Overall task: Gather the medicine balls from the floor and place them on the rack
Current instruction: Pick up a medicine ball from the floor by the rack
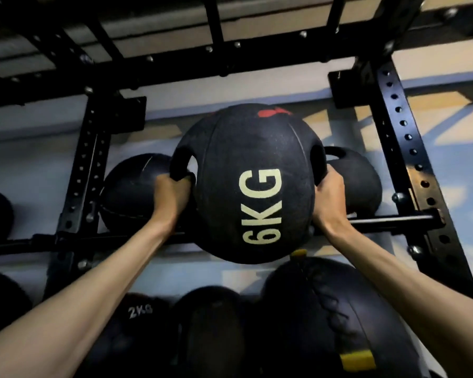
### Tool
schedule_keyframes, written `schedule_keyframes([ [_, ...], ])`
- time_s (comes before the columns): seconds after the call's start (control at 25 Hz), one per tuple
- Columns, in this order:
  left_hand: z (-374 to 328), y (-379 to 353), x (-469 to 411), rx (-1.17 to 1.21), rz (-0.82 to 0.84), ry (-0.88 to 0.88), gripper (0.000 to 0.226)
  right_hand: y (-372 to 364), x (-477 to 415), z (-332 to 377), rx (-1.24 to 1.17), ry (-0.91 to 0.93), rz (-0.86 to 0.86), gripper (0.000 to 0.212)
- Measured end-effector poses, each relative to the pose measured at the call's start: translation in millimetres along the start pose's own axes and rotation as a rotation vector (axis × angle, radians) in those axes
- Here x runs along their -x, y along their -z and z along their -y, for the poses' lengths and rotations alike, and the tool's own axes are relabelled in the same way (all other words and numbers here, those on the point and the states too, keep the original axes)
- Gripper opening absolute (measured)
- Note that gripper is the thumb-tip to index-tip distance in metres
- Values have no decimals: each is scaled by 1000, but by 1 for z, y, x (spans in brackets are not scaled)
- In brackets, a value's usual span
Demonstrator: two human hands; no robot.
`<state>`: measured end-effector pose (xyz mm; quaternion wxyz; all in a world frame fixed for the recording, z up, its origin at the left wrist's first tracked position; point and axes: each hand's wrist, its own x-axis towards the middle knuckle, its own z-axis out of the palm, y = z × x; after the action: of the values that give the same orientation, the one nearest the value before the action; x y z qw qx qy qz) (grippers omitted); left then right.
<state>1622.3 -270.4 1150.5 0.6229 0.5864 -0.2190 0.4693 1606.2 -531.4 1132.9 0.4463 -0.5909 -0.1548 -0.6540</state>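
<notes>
A black medicine ball [246, 165] marked 6KG, with a grip handle on each side, hangs in the middle of the view in front of the black steel rack [402, 132]. My left hand [172, 195] grips its left handle. My right hand [329, 195] grips its right handle. The ball sits above the rack's horizontal rail [388, 222], between two black balls resting on that shelf: one to the left [131, 186] and one to the right [363, 181], partly hidden behind it.
On the shelf below lie several more black balls, one marked 2KG [139, 312] and a large stitched one with yellow tabs [339, 317]. Perforated uprights stand at left [85, 170] and right. A crossbeam runs overhead. The wall lies close behind.
</notes>
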Motion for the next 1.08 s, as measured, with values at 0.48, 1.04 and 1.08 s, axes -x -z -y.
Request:
schedule_keyframes([
  [0.48, 85, -89, -134, 50, 23, -186, 29, -95, -88, -92, -35, 126, -168, 11],
  [1.04, 146, -90, -159, 84, 61, -75, 26, -136, -99, -106, 166, 19, -103, 18],
  [1.08, 145, -85, -157, 64, 65, -65, 12, -138, -102, -106, 171, -4, -81, 18],
])
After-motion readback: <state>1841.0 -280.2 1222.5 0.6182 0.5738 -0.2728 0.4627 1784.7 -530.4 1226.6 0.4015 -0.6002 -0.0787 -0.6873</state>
